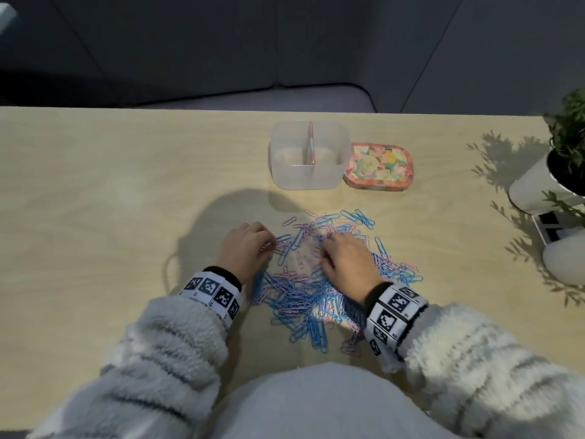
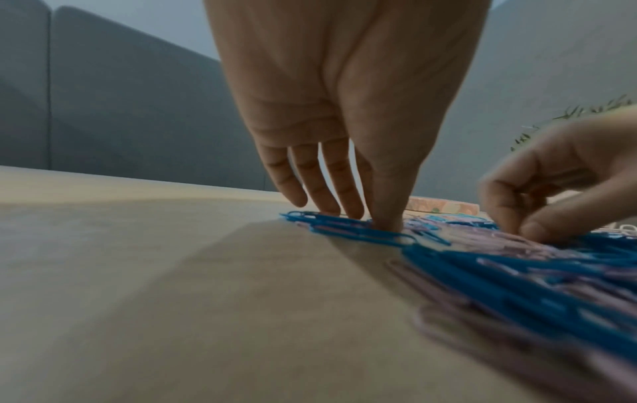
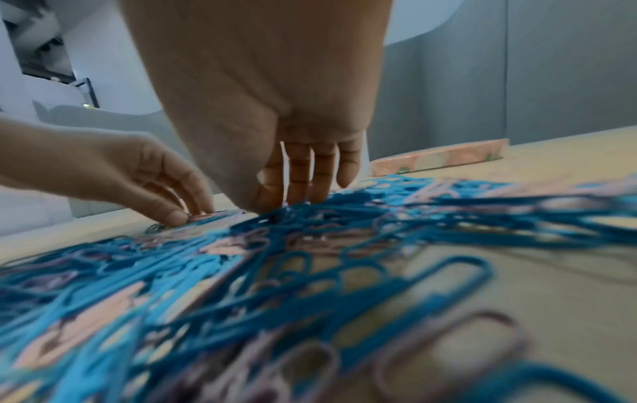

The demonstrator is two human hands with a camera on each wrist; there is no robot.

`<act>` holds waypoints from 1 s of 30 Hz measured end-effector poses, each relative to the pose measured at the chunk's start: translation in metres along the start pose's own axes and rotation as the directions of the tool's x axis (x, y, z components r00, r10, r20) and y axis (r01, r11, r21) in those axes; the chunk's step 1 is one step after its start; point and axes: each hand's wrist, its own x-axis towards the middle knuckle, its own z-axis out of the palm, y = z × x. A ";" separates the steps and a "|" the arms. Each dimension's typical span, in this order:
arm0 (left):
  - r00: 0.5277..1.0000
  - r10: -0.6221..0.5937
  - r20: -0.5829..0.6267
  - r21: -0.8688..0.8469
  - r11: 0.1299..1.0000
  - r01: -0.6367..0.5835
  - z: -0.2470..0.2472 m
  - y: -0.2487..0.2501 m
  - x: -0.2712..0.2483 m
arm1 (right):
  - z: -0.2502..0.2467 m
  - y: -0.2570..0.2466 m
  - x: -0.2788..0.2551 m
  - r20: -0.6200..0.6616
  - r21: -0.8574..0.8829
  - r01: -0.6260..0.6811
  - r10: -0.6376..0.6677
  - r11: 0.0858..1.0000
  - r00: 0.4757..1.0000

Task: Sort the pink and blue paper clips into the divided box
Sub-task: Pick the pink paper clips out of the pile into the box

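Table (image 1: 126,185) under clips (image 1: 304,296), box (image 1: 305,156)

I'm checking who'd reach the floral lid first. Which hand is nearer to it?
Right. The right hand rests on the paper clip pile just below and left of the floral lid; the left hand sits at the pile's far left edge.

Table (image 1: 95,191): light wood-grain top, lit from the right, shadows falling leftward.
Floral lid (image 1: 378,166): pink, flower-patterned, rounded corners, lying flat on the table.
Potted plant (image 1: 569,128): green fine-leaved sprigs in a white pot at the table's right edge, casting a leafy shadow.
White rounded object (image 1: 563,258): near the pot, partly cut off.
Backdrop (image 1: 221,42): dark grey panels behind the table.
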 end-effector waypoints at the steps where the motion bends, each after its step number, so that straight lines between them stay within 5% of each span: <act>1: 1.000 -0.024 -0.012 -0.024 0.999 0.024 0.001 -0.002 -0.001 | -0.002 0.003 0.000 0.017 -0.016 -0.034 0.034 0.999 0.999; 5: 0.992 -0.118 -0.055 -0.096 0.989 0.112 0.002 -0.003 -0.004 | -0.010 -0.009 0.023 -0.045 0.110 0.057 -0.053 0.992 0.998; 10: 0.989 -0.145 0.004 -0.066 0.987 0.145 0.001 -0.003 -0.002 | 0.003 -0.041 0.054 0.012 0.036 0.261 -0.262 0.965 0.965; 18: 0.994 -0.108 -0.012 -0.062 0.992 0.107 0.002 -0.008 -0.002 | 0.005 -0.025 0.072 -0.067 0.036 0.029 -0.026 0.999 0.997; 22: 0.988 -0.154 -0.003 -0.083 0.985 0.153 -0.006 -0.015 -0.002 | 0.004 -0.029 0.065 -0.047 0.099 0.129 -0.124 0.987 0.991; 30: 0.991 -0.128 0.044 -0.056 0.990 0.131 -0.006 -0.007 0.007 | 0.015 -0.051 0.056 0.064 -0.057 0.177 -0.173 0.983 0.983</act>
